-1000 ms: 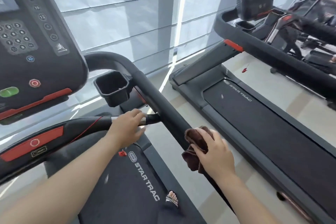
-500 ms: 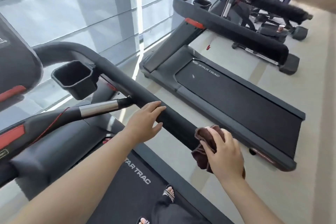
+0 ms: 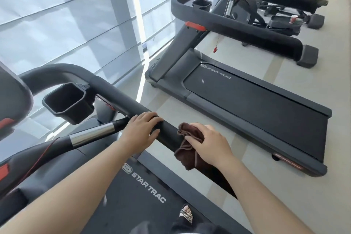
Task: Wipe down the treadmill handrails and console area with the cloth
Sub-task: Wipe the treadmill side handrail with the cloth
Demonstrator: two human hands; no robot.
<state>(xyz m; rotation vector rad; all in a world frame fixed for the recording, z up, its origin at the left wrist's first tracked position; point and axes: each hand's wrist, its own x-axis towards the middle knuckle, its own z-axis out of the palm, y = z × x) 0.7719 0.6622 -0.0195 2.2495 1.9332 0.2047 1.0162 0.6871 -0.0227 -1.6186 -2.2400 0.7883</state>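
Both forearms are bare, no sleeves in sight, no watch, no rings on the left hand or the right hand. Below the right hand, a foot shows in an open-toed sandal with a studded black-and-white strap. Dark trousers beside it.

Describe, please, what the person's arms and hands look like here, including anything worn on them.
Both forearms are bare, with no sleeves in view. The left hand and the right hand wear no gloves, and no rings, watch or bracelets show on the fingers or wrists. The fingernails look short and unpainted.
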